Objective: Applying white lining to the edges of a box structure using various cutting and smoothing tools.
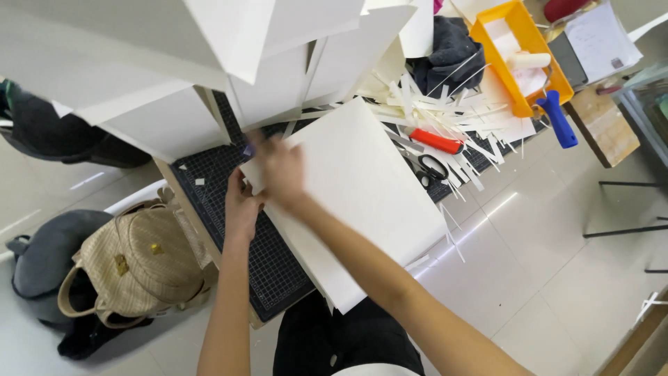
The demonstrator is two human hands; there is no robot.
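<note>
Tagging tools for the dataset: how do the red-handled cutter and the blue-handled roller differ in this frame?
The red-handled cutter lies on the table among white paper strips, partly covered by them; the blue-handled roller lies uncovered, its handle hanging off the edge of the orange tray. The cutter's handle is red and slimmer; the roller's is blue and thicker. Both lie flat, untouched, apart from either hand.

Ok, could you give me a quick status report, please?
Left hand grips white board edge. Right hand pressed flat on it. Paper strips, scissors lie beyond the board.
</note>
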